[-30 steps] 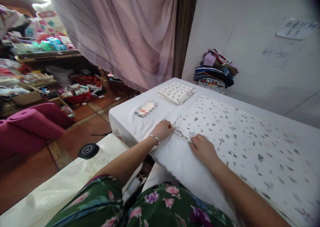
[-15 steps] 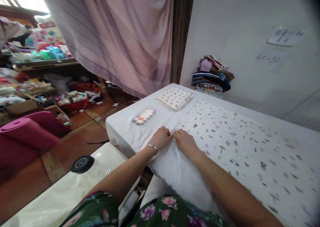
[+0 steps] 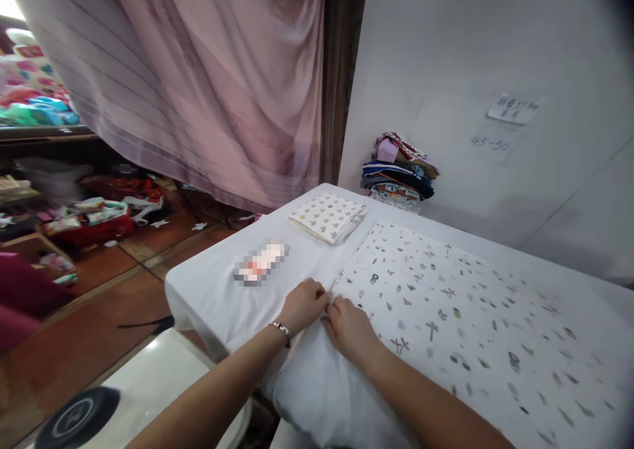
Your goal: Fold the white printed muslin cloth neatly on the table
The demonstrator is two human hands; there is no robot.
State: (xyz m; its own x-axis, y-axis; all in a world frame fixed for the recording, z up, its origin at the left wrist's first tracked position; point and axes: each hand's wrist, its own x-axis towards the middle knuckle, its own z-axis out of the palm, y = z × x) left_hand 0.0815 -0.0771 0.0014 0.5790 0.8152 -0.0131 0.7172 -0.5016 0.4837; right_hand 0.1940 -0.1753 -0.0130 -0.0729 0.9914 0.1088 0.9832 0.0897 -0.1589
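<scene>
— Head view: where were my hands?
— My left hand (image 3: 302,304) and right hand (image 3: 349,327) met at the near corner of the printed cloth (image 3: 446,304), fingers curled shut on its edge.
— And the cloth?
— It lay spread flat on the table (image 3: 212,290), near a folded cloth (image 3: 327,218).

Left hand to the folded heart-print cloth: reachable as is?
Probably yes. Only bare tabletop lies between the left hand and the folded cloth, though the hand is pinching the printed sheet.
</scene>
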